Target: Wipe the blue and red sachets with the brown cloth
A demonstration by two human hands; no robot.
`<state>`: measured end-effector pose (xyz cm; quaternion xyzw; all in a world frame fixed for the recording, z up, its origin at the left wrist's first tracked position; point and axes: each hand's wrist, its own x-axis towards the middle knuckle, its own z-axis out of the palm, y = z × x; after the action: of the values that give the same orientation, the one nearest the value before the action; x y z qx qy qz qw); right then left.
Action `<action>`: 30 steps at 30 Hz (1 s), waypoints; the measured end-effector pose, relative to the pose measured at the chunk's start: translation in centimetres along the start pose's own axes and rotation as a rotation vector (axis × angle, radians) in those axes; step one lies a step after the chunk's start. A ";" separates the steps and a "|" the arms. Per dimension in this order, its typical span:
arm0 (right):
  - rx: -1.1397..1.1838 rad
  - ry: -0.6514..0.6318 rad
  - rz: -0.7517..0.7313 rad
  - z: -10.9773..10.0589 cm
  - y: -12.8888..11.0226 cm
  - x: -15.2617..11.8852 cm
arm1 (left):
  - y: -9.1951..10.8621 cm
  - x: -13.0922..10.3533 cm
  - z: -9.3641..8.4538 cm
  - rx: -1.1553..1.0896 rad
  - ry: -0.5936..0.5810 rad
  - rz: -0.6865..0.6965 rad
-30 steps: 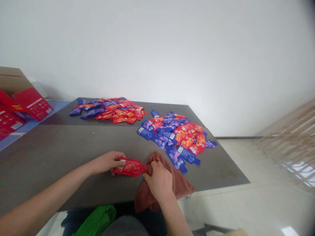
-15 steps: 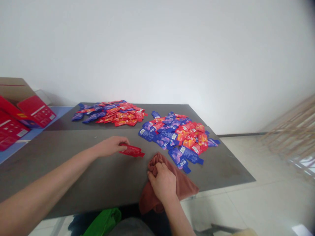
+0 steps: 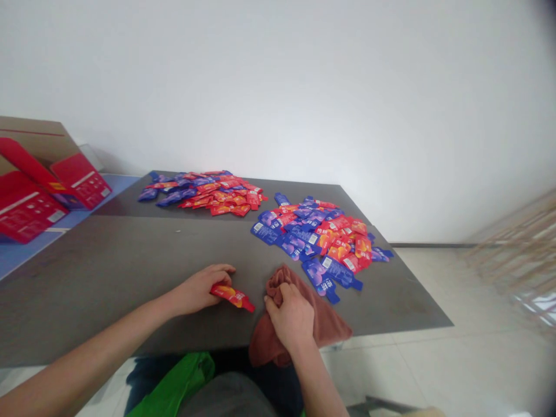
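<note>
Between the fingers of my left hand (image 3: 205,288) is a red spouted pouch (image 3: 234,296) with an orange fruit print, its narrow spout pointing right toward the cloth. My right hand (image 3: 292,315) is closed on a bunched brown cloth (image 3: 326,319) that hangs over the front edge of the table. Just beyond the cloth lies a heap of red and blue pouches (image 3: 310,229), with a blue pouch (image 3: 320,278) at its near side. A second heap of similar pouches (image 3: 208,191) sits farther back on the left.
The dark grey table (image 3: 130,260) stands against a white wall (image 3: 278,87). At far left, an open red carton (image 3: 30,208) rests on a blue surface (image 3: 124,184). Something green (image 3: 182,385) lies by my lap. Tiled floor (image 3: 417,289) extends beyond the table's right edge.
My left hand has come nearer to me with the pouch, and the pouch has turned to show its orange fruit print. My right hand still grips the cloth. The view has shifted slightly.
</note>
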<state>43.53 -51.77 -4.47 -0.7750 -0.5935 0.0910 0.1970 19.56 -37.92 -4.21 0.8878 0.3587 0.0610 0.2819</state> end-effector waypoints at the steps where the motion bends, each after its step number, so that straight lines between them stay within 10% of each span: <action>1: 0.015 -0.012 -0.040 0.0 -0.5 -0.5 | 0.0 -0.3 0.1 0.008 -0.011 0.010; 10: -0.144 -0.209 -0.169 0.9 -5.5 1.3 | -0.9 -1.5 1.5 -0.024 0.106 0.058; 20: -0.218 -0.191 -0.008 -0.5 -0.8 6.8 | 0.6 -2.7 1.8 0.005 0.134 -0.014; 30: -0.164 -0.073 -0.121 -0.8 1.7 1.3 | -0.2 -3.7 1.5 -0.090 0.098 -0.007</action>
<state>45.72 -51.09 -4.30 -0.7474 -0.6516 0.0581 0.1162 17.24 -40.96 -5.21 0.8690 0.3718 0.1194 0.3039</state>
